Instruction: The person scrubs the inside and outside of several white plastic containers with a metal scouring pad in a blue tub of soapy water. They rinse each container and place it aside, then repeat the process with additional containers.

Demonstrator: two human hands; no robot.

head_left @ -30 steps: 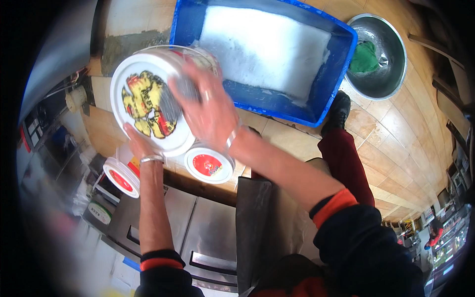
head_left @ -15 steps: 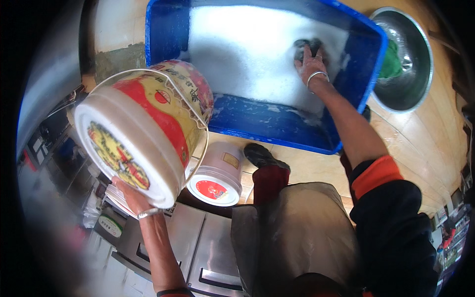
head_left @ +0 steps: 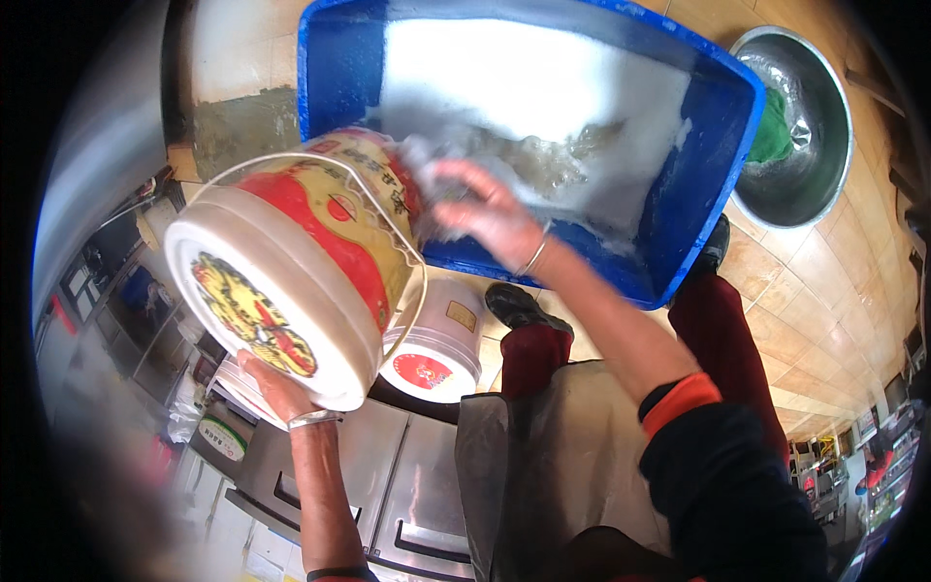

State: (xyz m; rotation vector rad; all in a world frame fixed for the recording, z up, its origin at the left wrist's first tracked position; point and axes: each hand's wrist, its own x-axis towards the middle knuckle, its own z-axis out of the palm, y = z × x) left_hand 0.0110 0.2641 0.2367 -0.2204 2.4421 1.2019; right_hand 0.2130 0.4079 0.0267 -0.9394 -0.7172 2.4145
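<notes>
My left hand (head_left: 276,390) grips the white rim of a large bucket (head_left: 315,218) with red and yellow print, fingers on its labelled round end. The bucket is tilted, its far end against the near left corner of a blue tub (head_left: 567,276). White suds (head_left: 465,73) fill much of the tub. My right hand (head_left: 493,218) is at the bucket's far end, fingers curled round a greyish, foam-covered scrubber (head_left: 432,189). Motion smears the scrubber, so its exact kind is unclear. A wire handle (head_left: 419,301) hangs loosely along the bucket's side.
Another pale bucket (head_left: 441,325) with a red label stands below the tub's near edge, beside my shoe (head_left: 522,306). To the right of the tub sits a metal basin (head_left: 824,184) with a green cloth (head_left: 773,131) in it. Steel cabinet doors (head_left: 427,480) lie at the lower left.
My right hand has come out of the suds on the tub's right side and moved left to the bucket. A gap in the foam shows murky water. The left hand keeps its grip.
</notes>
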